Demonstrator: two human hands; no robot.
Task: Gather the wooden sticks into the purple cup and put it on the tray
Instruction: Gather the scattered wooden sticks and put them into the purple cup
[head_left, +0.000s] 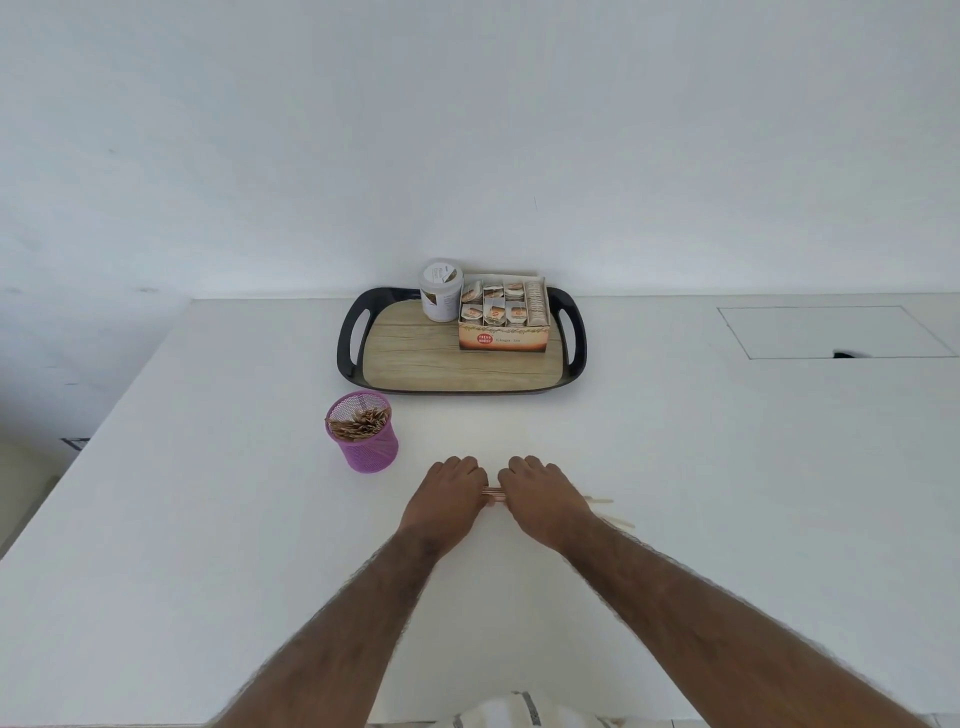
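Observation:
A purple mesh cup (366, 441) stands upright on the white table, in front of the tray's left corner, with several wooden sticks (358, 422) inside it. Loose wooden sticks (493, 493) lie on the table under both hands, and their ends (605, 506) stick out to the right of my right hand. My left hand (449, 499) and my right hand (540, 496) lie side by side, palms down, fingers curled over the sticks. The black-rimmed tray (353, 332) with a wood-pattern floor sits behind them.
On the tray's back half stand a white round jar (440, 291) and an open box of tea bags (504, 317). A rectangular hatch (831, 332) is set in the table at the far right. The table's left edge runs diagonally past the cup.

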